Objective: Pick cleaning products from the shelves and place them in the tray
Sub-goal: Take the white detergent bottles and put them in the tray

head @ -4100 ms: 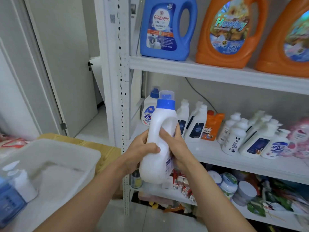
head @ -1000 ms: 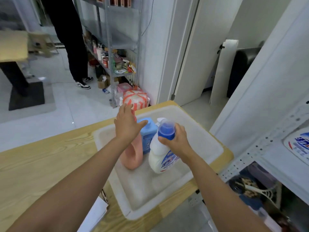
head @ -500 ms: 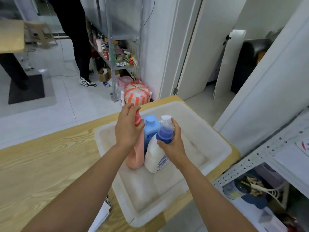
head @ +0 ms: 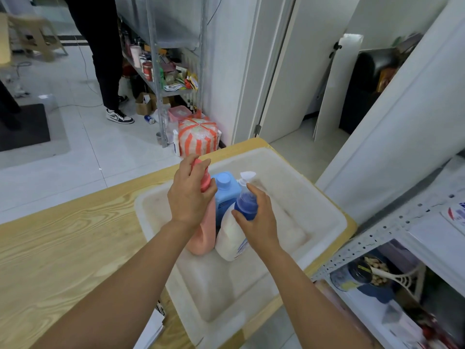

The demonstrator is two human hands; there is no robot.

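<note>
Standing over the tray [head: 226, 298] on the desk [head: 63, 248], bare tray floor nearest. Gripping the blue cap of the white bottle [head: 230, 241] with the right hand [head: 259, 222], fingers curled round it. Gripping the top of the pink bottle [head: 203, 238] with the left hand [head: 187, 200], thumb and fingers wrapped about the neck. Holding both upright inside the tray, touching side by side, bases seemingly down.

To finish well:
- Press each base flat on the tray floor before loosening either grip, and test for wobble, as such tall shapes probably tip easily.
- Let go one at a time.
- Leave them snug against the blue bottle [head: 225, 191] just behind for support.
- Avoid knocking the small white-nozzled bottle [head: 247, 176] beside it.
- Lift the hands straight up, clear of the caps.
</note>
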